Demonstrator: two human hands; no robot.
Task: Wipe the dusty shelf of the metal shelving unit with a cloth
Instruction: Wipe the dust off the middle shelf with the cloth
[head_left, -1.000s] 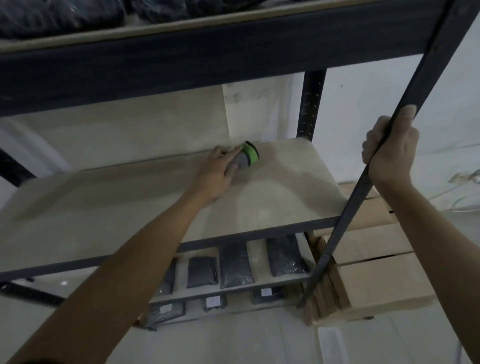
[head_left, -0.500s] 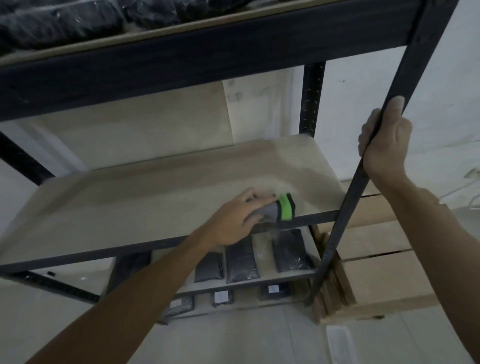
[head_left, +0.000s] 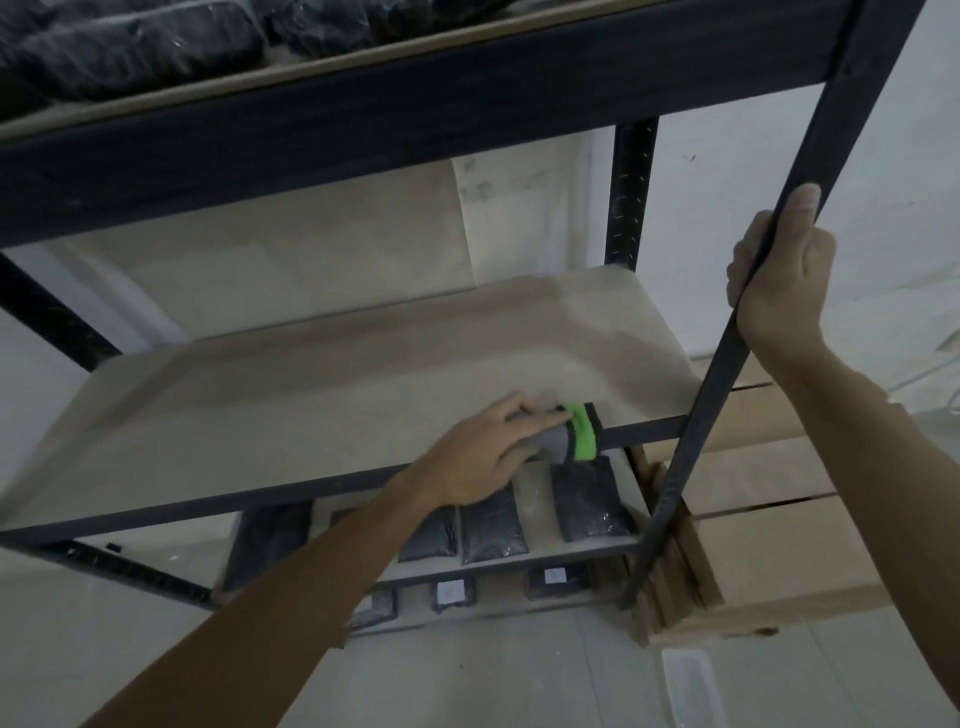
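While left hand (head_left: 480, 457) fingers press cloth (head_left: 574, 434) on shelf (head_left: 311, 415) front edge, right hand (head_left: 779, 280) grips upright (head_left: 696, 415).

A storeroom: metal shelving (head_left: 631, 197) stacked with bagged goods (head_left: 589, 499), wooden crates (head_left: 769, 551) alongside.

The shelf (head_left: 322, 395) is showing a pale, matt wooden board, dusty-looking, framed in dark matt metal upright (head_left: 737, 364) (painted, it seems). The cloth (head_left: 571, 434) is looking soft, grey with a green band. The packets (head_left: 589, 499) below are gleaming like plastic.
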